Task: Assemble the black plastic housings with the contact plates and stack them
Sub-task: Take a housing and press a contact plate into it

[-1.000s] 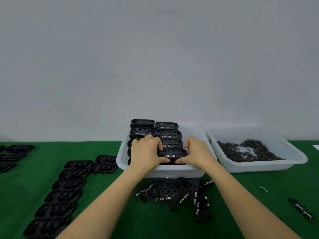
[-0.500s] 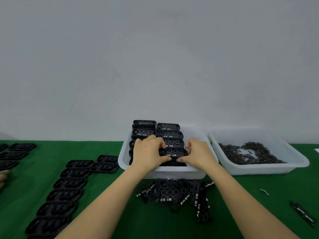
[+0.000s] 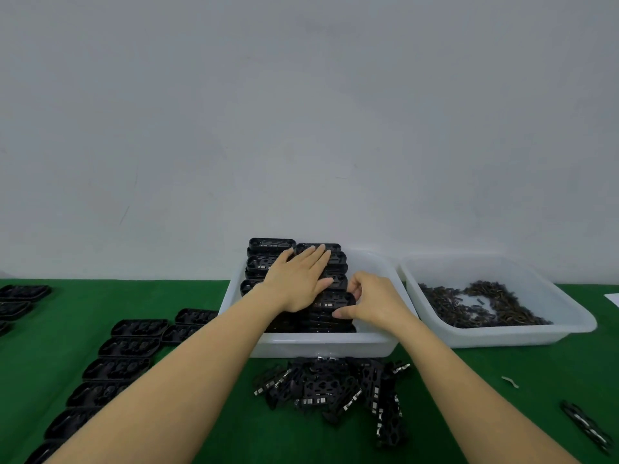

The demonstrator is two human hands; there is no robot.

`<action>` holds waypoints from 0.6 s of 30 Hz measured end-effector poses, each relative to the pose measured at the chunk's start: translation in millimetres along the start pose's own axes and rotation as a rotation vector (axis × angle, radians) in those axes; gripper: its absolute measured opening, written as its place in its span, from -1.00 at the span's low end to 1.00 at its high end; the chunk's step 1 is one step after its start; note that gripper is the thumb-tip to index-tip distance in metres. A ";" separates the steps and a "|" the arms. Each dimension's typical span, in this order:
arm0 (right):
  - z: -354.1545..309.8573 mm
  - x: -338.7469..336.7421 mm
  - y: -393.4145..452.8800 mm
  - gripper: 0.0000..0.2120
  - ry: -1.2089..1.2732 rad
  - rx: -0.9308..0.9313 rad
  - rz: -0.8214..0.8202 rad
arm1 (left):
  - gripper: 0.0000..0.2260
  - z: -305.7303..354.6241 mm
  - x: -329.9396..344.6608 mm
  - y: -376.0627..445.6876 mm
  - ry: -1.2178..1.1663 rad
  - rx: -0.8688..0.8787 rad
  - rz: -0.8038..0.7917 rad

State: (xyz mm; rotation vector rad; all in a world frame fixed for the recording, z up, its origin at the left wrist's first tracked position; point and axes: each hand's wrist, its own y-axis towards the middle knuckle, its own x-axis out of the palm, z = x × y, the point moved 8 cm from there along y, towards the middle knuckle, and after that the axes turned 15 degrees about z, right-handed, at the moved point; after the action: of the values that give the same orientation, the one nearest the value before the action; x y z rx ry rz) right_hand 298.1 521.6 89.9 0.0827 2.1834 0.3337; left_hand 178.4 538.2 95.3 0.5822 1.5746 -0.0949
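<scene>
The right hand (image 3: 371,301) has its grip on the near-right end of the topmost black housing (image 3: 330,301), thumb below and fingers curled over the far edge, on the front stack inside the left white tub (image 3: 318,343). The left hand (image 3: 298,279) now lies flat and released, fingers straight, palm pressing across the tops of the stacked housings (image 3: 268,259) behind it; half a second ago it was curled on the left end of that same front piece, so it has let go and slid forward over the rows. The right hand has barely shifted since then. The stacks fill the left half of the tub, rising above its rim at the back. Just in front of the tub, on the green worktop (image 3: 201,423), lies a loose heap of black parts with metal contact plates (image 3: 335,390). To the left, a row of empty housings (image 3: 117,363) runs diagonally toward the near edge, with more at the far left edge (image 3: 20,296). To the right stands a second white tub (image 3: 502,336) holding small dark metal pieces (image 3: 469,306). A single small strip (image 3: 509,382) and one black part (image 3: 584,426) lie apart on the right of the worktop.
</scene>
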 end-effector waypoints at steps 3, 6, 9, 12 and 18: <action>-1.7 0.7 1.5 -0.58 -0.004 -0.005 -0.017 | -0.47 -5.4 1.4 5.4 0.020 -0.004 -0.050; -3.2 0.1 0.3 -0.58 -0.008 -0.012 -0.018 | -0.48 -6.8 0.6 5.4 -0.018 -0.015 -0.037; -3.9 -3.7 -1.6 -0.58 -0.017 -0.014 -0.016 | -0.50 -11.4 -1.3 2.5 -0.101 -0.053 -0.025; -5.2 -9.9 -5.2 -0.58 -0.023 -0.013 -0.029 | -0.52 -18.9 -10.0 1.1 -0.264 -0.120 0.005; -38.6 -14.7 -16.7 -0.58 -0.100 -0.099 -0.034 | -0.53 -66.0 -54.4 -28.9 -0.438 -0.270 0.237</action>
State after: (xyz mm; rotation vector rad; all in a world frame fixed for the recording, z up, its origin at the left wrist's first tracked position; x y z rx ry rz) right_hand 277.0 494.9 118.5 0.0070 2.0634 0.4098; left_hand 105.2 523.3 145.9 0.4908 1.0637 0.1587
